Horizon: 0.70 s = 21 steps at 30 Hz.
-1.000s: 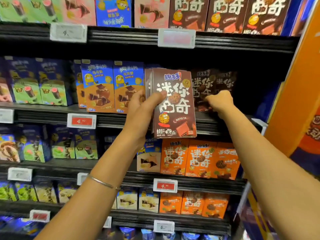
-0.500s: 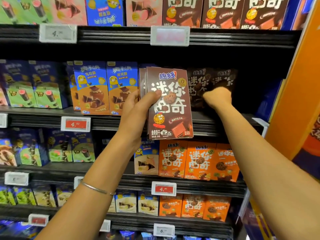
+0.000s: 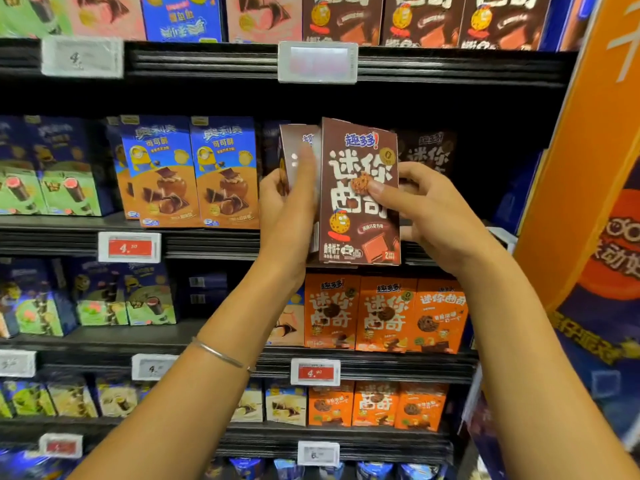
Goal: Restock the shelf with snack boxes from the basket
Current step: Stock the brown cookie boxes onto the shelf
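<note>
Moved since half a second ago: right hand (image 3: 429, 216) off the shelved brown boxes (image 3: 427, 152) onto front brown cookie box (image 3: 360, 192), fingers pinching its right edge; left hand (image 3: 287, 209) closed round second box (image 3: 294, 147) behind; neither shelved, basket unseen, restocking unfinished

The left hand (image 3: 287, 209) hides most of a second brown box (image 3: 294, 147), and the top-row boxes (image 3: 426, 19) are cut off by the upper edge.

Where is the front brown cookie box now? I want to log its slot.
In the head view it sits centre, held between the left hand and right hand: the front brown cookie box is off the shelf, above the orange boxes.
</note>
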{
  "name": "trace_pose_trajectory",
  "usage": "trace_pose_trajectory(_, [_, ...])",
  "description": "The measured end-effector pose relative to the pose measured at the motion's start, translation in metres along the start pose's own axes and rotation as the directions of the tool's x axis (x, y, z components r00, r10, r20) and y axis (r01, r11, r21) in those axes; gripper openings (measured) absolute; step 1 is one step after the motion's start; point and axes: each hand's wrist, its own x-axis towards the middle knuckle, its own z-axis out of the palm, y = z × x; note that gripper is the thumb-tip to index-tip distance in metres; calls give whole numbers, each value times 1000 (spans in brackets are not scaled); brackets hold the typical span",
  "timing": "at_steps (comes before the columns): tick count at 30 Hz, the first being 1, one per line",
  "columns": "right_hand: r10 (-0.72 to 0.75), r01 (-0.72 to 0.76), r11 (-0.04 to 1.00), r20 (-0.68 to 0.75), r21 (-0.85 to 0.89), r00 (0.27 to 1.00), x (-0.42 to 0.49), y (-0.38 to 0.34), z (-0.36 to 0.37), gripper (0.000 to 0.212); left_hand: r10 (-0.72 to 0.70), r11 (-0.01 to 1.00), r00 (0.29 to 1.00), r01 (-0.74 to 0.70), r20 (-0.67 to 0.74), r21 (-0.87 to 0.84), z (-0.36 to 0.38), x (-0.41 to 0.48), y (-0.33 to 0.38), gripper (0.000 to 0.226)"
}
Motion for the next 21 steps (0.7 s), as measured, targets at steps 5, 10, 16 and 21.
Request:
trace_pose_trajectory(5, [-26,26,999,5,-21,1000,-9,-5,-5,41,69,991,997,-63,-46,114,-1,9,-3,36])
trace_pose_trajectory(10, [-43,43,999,-167,-4,985,-12,-9,-18,36,94,988,993,-84,-72,129,-9,11,2,28])
trace_pose_trajectory(16, [-56,47,998,-475,-29,878,-6,-3,-39,45,80,995,991,-71,-111,76,-18,6,-3,24])
trace_pose_trajectory(21, [-91,32,993,-577,-112,812,10,8,-48,50,96,993,991,-89,-91,78,-16,2,-3,13])
